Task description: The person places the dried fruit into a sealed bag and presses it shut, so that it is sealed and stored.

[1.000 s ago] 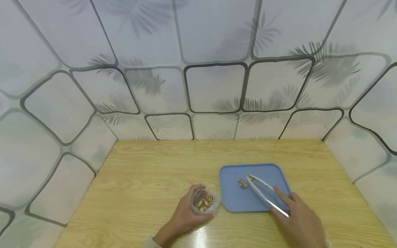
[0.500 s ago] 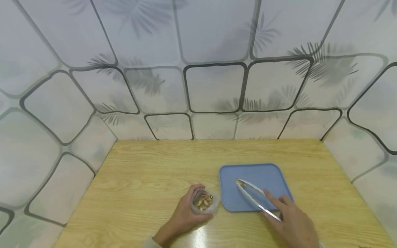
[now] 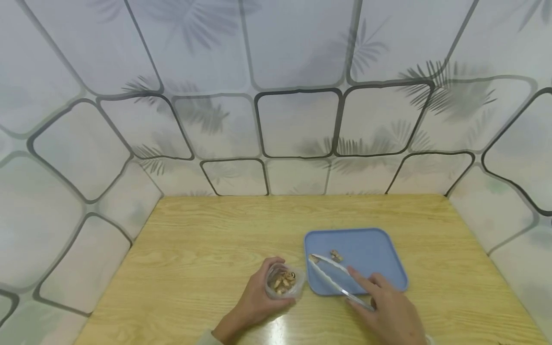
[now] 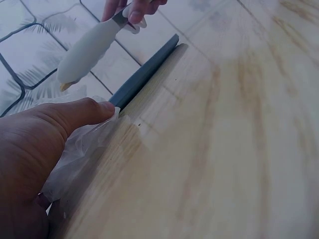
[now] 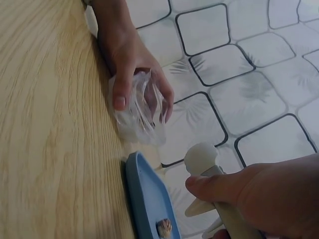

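Observation:
My left hand (image 3: 254, 297) curls round a clear plastic bag (image 3: 299, 282), its mouth gaping upward. Inside lie several small brown, nut-like pieces (image 3: 283, 281). With my right hand (image 3: 390, 314) I grip a pair of metal tongs (image 3: 332, 282) with white tips. Pinched between those tips is a tan piece (image 3: 313, 258), over the left edge of the blue tray (image 3: 371, 254); it peeks out below the tongs (image 4: 87, 52) in the left wrist view. Another wrinkled brown piece (image 3: 336, 255) rests on the tray, seen also as a brown lump (image 5: 164, 228) in the right wrist view.
The tray lies on a wood-grain table (image 3: 215, 235), just right of the bag. Patterned panels (image 3: 297, 124) rise behind the table and along both sides.
The tongs and my right hand have moved left across the tray with the tan piece, passing the other brown piece, which shows again. My left hand and the bag have stayed put.

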### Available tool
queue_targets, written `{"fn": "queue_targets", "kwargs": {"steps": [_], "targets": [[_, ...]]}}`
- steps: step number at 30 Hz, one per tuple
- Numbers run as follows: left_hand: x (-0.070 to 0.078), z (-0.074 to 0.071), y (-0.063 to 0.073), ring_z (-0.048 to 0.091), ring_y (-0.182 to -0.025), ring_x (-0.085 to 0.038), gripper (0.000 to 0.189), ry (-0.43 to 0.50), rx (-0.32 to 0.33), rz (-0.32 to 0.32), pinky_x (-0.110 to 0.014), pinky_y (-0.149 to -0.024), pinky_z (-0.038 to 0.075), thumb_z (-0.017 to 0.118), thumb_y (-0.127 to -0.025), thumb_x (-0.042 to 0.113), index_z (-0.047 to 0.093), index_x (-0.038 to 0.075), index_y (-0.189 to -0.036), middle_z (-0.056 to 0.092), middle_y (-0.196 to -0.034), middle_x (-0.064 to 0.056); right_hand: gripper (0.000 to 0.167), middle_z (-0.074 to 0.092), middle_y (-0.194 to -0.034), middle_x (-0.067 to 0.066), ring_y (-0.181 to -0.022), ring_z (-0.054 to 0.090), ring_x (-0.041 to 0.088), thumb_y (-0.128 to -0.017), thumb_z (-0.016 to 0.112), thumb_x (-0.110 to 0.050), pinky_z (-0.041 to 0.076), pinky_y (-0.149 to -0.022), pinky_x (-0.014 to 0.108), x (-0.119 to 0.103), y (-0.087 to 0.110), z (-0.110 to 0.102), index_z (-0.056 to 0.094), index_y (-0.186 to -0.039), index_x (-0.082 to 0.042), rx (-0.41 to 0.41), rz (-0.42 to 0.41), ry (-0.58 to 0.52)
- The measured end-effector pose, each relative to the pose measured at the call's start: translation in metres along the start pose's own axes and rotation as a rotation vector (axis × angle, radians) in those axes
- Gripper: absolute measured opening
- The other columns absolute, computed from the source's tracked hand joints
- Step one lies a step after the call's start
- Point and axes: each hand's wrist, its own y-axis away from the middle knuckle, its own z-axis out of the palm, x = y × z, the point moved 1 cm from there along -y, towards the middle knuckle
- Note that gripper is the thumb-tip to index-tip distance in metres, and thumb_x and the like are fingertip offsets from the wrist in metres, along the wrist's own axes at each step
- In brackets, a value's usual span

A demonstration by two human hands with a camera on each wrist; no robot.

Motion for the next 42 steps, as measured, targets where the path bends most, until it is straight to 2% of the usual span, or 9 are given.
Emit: {"fn": "queue_targets", "kwargs": {"steps": [10, 18, 23, 28, 32, 37, 42], "targets": [[-0.001, 0.000, 0.000, 0.068, -0.116, -0.013, 0.091, -0.008, -0.002, -0.002, -0.031, -0.106, 0.053, 0.100, -0.075, 0.027, 0.053, 0.015, -0.152, 0.073, -0.133, 0.008, 0.067, 0.054, -0.093, -0.013, -0.064, 0.031, -0.006, -0.081, 0.095, -0.038, 0.034, -0.054, 0.020, -0.019, 0.000, 0.006, 0.072, -0.145, -0.031, 0.023, -0.066, 0.010], [-0.002, 0.000, 0.001, 0.069, -0.116, -0.012, 0.090, -0.005, -0.003, 0.014, -0.032, -0.105, 0.054, 0.100, -0.075, 0.025, 0.053, 0.013, -0.151, 0.073, -0.133, 0.008, 0.069, 0.058, -0.097, -0.010, -0.062, 0.034, -0.005, -0.082, 0.095, -0.035, 0.037, -0.054, 0.019, -0.027, 0.000, 0.012, 0.071, -0.147, -0.031, -0.087, -0.032, -0.052], [-0.003, 0.000, 0.001, 0.068, -0.125, -0.015, 0.089, -0.015, -0.003, 0.049, -0.036, -0.114, 0.052, 0.100, -0.076, 0.027, 0.053, 0.012, -0.151, 0.073, -0.137, 0.007, 0.068, 0.055, -0.092, -0.011, -0.061, 0.033, -0.006, -0.080, 0.096, -0.033, 0.036, -0.053, 0.018, -0.032, 0.003, 0.019, 0.072, -0.144, -0.031, -0.067, -0.088, -0.064], [-0.005, 0.001, -0.001, 0.070, -0.125, -0.017, 0.088, -0.016, -0.003, 0.100, -0.037, -0.113, 0.053, 0.099, -0.076, 0.020, 0.052, 0.010, -0.151, 0.074, -0.136, 0.004, 0.065, 0.058, -0.097, -0.013, -0.064, 0.036, -0.007, -0.084, 0.093, -0.039, 0.039, -0.055, 0.019, -0.038, 0.004, 0.027, 0.071, -0.145, -0.035, -0.105, -0.158, -0.049], [-0.007, 0.001, -0.001, 0.071, -0.122, -0.016, 0.091, -0.015, -0.007, 0.123, -0.036, -0.111, 0.054, 0.098, -0.073, 0.011, 0.052, 0.009, -0.151, 0.076, -0.133, 0.002, 0.064, 0.058, -0.096, -0.015, -0.065, 0.038, -0.007, -0.083, 0.093, -0.039, 0.039, -0.056, 0.020, -0.044, 0.004, 0.031, 0.072, -0.144, -0.035, -0.088, -0.205, -0.034], [-0.008, 0.000, 0.000, 0.070, -0.121, -0.016, 0.092, -0.015, -0.005, 0.116, -0.036, -0.110, 0.055, 0.098, -0.071, 0.010, 0.052, 0.009, -0.151, 0.075, -0.134, 0.001, 0.067, 0.060, -0.098, -0.014, -0.066, 0.039, -0.006, -0.081, 0.095, -0.040, 0.039, -0.056, 0.020, -0.047, 0.003, 0.032, 0.072, -0.144, -0.034, -0.094, -0.198, -0.039], [-0.007, 0.000, 0.000, 0.070, -0.118, -0.015, 0.089, -0.015, 0.000, 0.102, -0.036, -0.106, 0.057, 0.099, -0.075, 0.017, 0.053, 0.009, -0.151, 0.074, -0.133, 0.001, 0.071, 0.060, -0.099, -0.011, -0.063, 0.036, -0.006, -0.081, 0.096, -0.037, 0.039, -0.055, 0.019, -0.045, 0.002, 0.029, 0.070, -0.147, -0.033, -0.126, -0.143, -0.069]]}}
